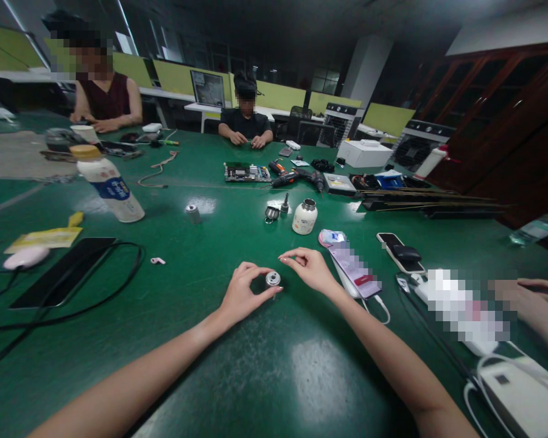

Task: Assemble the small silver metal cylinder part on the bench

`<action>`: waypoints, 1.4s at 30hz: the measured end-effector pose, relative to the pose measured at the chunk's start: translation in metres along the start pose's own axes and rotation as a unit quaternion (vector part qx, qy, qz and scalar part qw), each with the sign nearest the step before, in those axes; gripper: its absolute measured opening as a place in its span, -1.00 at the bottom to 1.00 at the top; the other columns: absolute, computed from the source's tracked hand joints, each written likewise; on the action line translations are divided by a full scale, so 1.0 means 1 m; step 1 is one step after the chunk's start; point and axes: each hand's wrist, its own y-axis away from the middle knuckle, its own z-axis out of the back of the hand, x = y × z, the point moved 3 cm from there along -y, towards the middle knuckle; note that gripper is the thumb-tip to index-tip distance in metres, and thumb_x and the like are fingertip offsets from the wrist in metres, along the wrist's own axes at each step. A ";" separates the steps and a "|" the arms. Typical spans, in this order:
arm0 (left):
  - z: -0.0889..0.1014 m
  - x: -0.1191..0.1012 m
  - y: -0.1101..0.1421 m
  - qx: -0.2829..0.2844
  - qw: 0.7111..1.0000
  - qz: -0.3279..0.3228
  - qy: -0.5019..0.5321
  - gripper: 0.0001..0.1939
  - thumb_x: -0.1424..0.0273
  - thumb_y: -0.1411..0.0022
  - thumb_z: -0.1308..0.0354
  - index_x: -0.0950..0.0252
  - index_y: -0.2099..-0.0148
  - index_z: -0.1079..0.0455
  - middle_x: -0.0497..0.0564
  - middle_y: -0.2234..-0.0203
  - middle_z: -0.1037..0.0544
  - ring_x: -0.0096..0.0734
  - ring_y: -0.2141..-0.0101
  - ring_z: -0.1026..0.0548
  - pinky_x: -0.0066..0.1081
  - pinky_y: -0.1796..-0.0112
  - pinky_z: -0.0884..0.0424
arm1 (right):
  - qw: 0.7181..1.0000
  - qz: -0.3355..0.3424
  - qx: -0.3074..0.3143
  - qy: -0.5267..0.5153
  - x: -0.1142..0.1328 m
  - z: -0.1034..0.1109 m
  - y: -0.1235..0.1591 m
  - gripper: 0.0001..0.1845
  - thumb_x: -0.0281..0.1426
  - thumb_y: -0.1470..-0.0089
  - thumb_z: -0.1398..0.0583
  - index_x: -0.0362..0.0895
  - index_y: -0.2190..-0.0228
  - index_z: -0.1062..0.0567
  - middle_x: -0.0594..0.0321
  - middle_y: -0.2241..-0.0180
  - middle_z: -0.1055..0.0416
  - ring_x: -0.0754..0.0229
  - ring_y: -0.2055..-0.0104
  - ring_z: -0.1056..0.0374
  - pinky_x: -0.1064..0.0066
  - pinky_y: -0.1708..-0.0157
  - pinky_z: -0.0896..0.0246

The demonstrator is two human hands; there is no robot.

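So the small metal cylinder (273,280) is right around the middle of the frame, a bit below center, on the green desk (201,377). It's standing pretty much upright: long axis vertical, round end face with the dark hole pointing up. The left hand (243,292) has it pinched from the side, thumb on the near side and index finger on the far side. The right hand (308,269) is just beside it, up and to the right, thumb and index fingertips pressed together. Can't tell if there's something tiny between them. Another metal cylinder (193,213) stands upright left of center, well apart from both hands, and a white flask (305,218) with its mouth up is beyond the right one.
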 end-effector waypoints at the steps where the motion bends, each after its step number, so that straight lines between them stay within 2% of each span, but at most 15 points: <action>1: 0.000 0.000 0.000 0.001 1.000 0.000 0.000 -0.64 0.15 -0.03 -0.32 0.22 0.16 -0.50 0.02 0.31 -0.52 -0.25 0.21 -0.42 -0.26 0.15 -0.37 | 1.000 -0.006 -0.005 0.010 -0.007 0.000 -0.001 -0.72 -0.20 -0.10 -0.22 -0.11 0.30 -0.64 0.41 0.67 -0.09 0.34 0.58 0.00 0.48 0.54 0.14; 7: 0.001 0.000 0.000 0.003 1.000 0.004 -0.004 -0.65 0.14 -0.04 -0.31 0.20 0.16 -0.50 0.03 0.31 -0.52 -0.23 0.20 -0.42 -0.24 0.14 -0.37 | 0.991 -0.024 0.069 0.111 -0.038 -0.012 -0.002 -0.78 -0.24 -0.11 -0.22 -0.05 0.29 -0.63 0.35 0.58 -0.27 0.32 0.50 -0.16 0.49 0.47 0.07; 11: 0.001 -0.001 0.000 0.003 1.000 0.006 -0.002 -0.65 0.13 -0.04 -0.31 0.19 0.15 -0.50 0.02 0.31 -0.51 -0.23 0.20 -0.42 -0.24 0.14 -0.38 | 0.985 -0.024 0.111 0.131 -0.037 -0.014 0.000 -0.75 -0.19 -0.12 -0.21 -0.04 0.28 -0.63 0.39 0.64 -0.21 0.33 0.55 -0.11 0.49 0.51 0.13; 15: 0.001 -0.001 0.001 0.002 1.000 0.011 -0.005 -0.64 0.13 -0.03 -0.31 0.19 0.15 -0.50 0.02 0.31 -0.51 -0.22 0.20 -0.42 -0.25 0.15 -0.38 | 0.985 -0.029 0.105 0.131 -0.032 -0.009 -0.001 -0.69 -0.14 -0.13 -0.19 -0.04 0.23 -0.61 0.42 0.65 -0.17 0.35 0.58 -0.05 0.49 0.53 0.17; 18: 0.001 -0.001 0.000 0.004 1.000 0.013 -0.007 -0.63 0.13 -0.03 -0.32 0.20 0.14 -0.50 0.03 0.31 -0.51 -0.22 0.20 -0.42 -0.25 0.16 -0.38 | 0.984 -0.031 0.110 0.139 -0.033 -0.008 -0.001 -0.67 -0.11 -0.09 -0.22 -0.03 0.20 -0.61 0.41 0.63 -0.21 0.35 0.56 -0.09 0.49 0.52 0.16; 21: 0.000 0.000 0.000 0.006 1.000 0.010 -0.007 -0.64 0.14 -0.03 -0.32 0.21 0.15 -0.50 0.03 0.31 -0.52 -0.21 0.19 -0.42 -0.24 0.15 -0.37 | 0.982 -0.024 0.113 0.151 -0.033 -0.009 -0.001 -0.75 -0.18 -0.08 -0.24 -0.01 0.26 -0.62 0.36 0.56 -0.28 0.32 0.49 -0.18 0.50 0.48 0.11; 24: 0.000 0.000 0.000 0.005 1.000 0.006 -0.004 -0.64 0.15 -0.03 -0.32 0.21 0.14 -0.50 0.03 0.31 -0.52 -0.22 0.19 -0.42 -0.25 0.15 -0.37 | 0.987 -0.019 0.087 0.131 -0.026 -0.008 -0.001 -0.79 -0.22 -0.09 -0.24 -0.03 0.29 -0.63 0.36 0.58 -0.25 0.32 0.49 -0.16 0.49 0.46 0.09; 27: 0.001 0.000 0.000 0.002 1.000 0.006 -0.003 -0.64 0.15 -0.03 -0.32 0.20 0.15 -0.50 0.02 0.32 -0.53 -0.23 0.20 -0.42 -0.25 0.16 -0.38 | 0.996 -0.011 0.059 0.065 -0.010 -0.006 0.000 -0.77 -0.22 -0.09 -0.25 -0.07 0.28 -0.63 0.42 0.64 -0.10 0.34 0.55 -0.08 0.50 0.48 0.09; 31: 0.001 0.000 0.000 -0.003 1.000 0.005 -0.007 -0.62 0.13 -0.02 -0.32 0.21 0.13 -0.50 0.03 0.32 -0.52 -0.23 0.21 -0.43 -0.25 0.17 -0.39 | 0.996 0.018 0.083 0.025 0.015 -0.005 0.005 -0.79 -0.25 -0.10 -0.24 -0.08 0.28 -0.62 0.45 0.64 -0.04 0.36 0.56 -0.05 0.52 0.49 0.08; 38: 0.000 0.001 0.001 -0.003 1.000 -0.001 -0.001 -0.67 0.14 -0.04 -0.31 0.19 0.17 -0.51 0.01 0.33 -0.53 -0.26 0.22 -0.44 -0.26 0.17 -0.40 | 0.980 0.068 0.107 0.154 0.028 -0.012 0.015 -0.85 -0.27 -0.16 -0.21 0.01 0.29 -0.60 0.38 0.56 -0.26 0.34 0.46 -0.19 0.47 0.36 0.11; 42: 0.000 0.000 0.001 -0.007 1.000 0.000 0.000 -0.66 0.14 -0.03 -0.32 0.18 0.16 -0.51 0.01 0.33 -0.53 -0.25 0.23 -0.44 -0.27 0.18 -0.40 | 0.971 0.083 0.058 0.217 0.032 -0.011 0.017 -0.73 -0.16 -0.17 -0.18 -0.07 0.37 -0.56 0.32 0.50 -0.36 0.30 0.41 -0.22 0.43 0.35 0.13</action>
